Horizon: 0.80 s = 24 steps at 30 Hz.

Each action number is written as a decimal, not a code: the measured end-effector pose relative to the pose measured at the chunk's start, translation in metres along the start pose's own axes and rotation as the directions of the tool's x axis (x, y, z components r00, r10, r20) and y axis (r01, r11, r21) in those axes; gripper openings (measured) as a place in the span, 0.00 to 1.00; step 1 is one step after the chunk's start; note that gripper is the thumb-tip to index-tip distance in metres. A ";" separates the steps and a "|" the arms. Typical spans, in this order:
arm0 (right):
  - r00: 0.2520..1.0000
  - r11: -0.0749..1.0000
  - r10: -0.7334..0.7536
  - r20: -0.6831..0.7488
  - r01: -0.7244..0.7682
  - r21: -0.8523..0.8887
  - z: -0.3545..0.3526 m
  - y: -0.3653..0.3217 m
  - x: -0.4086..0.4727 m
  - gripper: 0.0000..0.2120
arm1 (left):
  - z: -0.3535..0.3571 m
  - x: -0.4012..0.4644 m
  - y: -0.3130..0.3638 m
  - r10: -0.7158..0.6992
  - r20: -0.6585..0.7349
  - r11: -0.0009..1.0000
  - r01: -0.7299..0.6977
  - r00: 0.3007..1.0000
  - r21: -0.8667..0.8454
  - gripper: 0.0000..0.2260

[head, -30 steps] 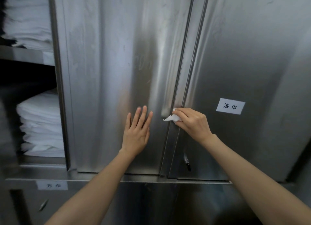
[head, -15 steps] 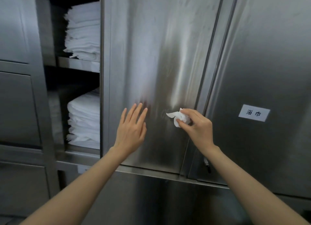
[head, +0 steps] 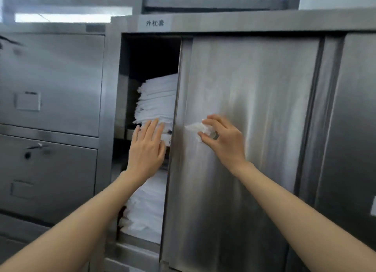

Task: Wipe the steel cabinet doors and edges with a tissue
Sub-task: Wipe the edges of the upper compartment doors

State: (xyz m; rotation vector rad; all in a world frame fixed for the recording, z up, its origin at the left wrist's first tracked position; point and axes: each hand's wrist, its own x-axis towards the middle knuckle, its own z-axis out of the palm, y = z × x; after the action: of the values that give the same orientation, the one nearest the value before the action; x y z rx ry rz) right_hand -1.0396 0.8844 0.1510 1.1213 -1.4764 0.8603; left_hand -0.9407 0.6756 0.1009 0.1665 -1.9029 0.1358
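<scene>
Currently my right hand pinches the tissue against the door, at 9 o'clock near its edge; left hand released. Risk: tissue snags there, tears.

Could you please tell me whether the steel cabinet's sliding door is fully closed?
No, open. The brushed steel sliding door leaves a dark gap at its left, exposing stacked white folded linens on shelves.

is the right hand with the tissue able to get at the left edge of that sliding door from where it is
Probably yes. The right hand pinches the tissue against the door, close to its left edge. Nothing lies between; the left hand is beside the edge, over the open shelves.
</scene>
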 end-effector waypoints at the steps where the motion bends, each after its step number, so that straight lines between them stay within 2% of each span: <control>1: 1.000 1.000 -0.017 -0.004 0.017 -0.004 0.009 -0.003 0.018 0.13 | -0.002 0.016 -0.014 -0.007 -0.035 1.000 0.007 0.999 -0.005 0.24; 4: 0.996 0.996 -0.077 -0.038 0.075 -0.044 0.037 -0.013 0.073 0.13 | -0.009 0.062 -0.058 0.001 -0.128 1.000 -0.002 0.992 -0.014 0.24; 9: 0.975 0.962 -0.142 -0.174 0.095 -0.256 0.080 -0.023 0.152 0.12 | -0.016 0.131 -0.122 0.092 -0.239 0.996 -0.090 0.967 0.018 0.25; 12: 0.937 0.883 -0.253 -0.241 0.122 -0.454 0.092 -0.023 0.189 0.13 | -0.008 0.157 -0.152 0.139 -0.244 0.990 -0.127 0.960 0.066 0.26; 15: 0.921 0.773 -0.324 -0.218 0.125 -0.622 0.097 -0.015 0.210 0.11 | 0.013 0.172 -0.172 0.135 -0.225 0.990 -0.121 0.965 0.076 0.28; 19: 0.947 0.700 -0.281 -0.157 0.090 -0.708 0.109 -0.001 0.212 0.11 | 0.035 0.176 -0.183 0.183 -0.260 0.981 -0.157 0.948 0.116 0.29; 24: 0.967 0.767 -0.171 -0.188 0.011 -0.641 0.131 -0.004 0.189 0.18 | 0.043 0.175 -0.186 0.141 -0.328 0.990 -0.143 0.934 0.016 0.31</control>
State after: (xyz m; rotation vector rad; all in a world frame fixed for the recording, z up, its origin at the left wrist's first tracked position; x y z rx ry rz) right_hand -1.0798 0.7232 0.3100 0.5449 -1.3429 0.3447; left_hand -1.0044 0.4767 0.2543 -0.0019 -1.5803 0.2384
